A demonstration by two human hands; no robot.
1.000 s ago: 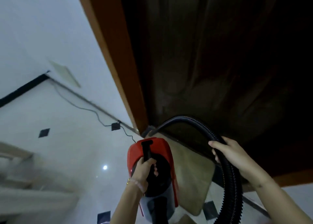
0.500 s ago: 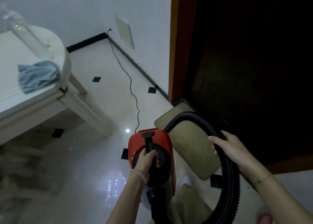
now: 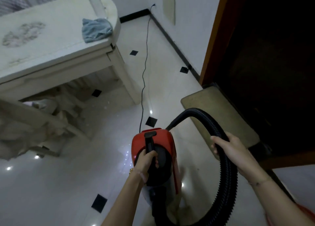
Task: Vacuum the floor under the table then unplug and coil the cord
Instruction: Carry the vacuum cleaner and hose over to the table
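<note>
Fingers (image 3: 154, 155) of our left hand (image 3: 144, 162) curl round the handle (image 3: 148, 143) of the red vacuum (image 3: 164, 139). The table (image 3: 51, 29) stands ahead-left, nearer that hand, and the cord (image 3: 144, 68) runs straight ahead to the wall. Our right hand (image 3: 233, 150) grips the hose (image 3: 228, 183). Since half a second ago, the table fills more of our view.
</note>
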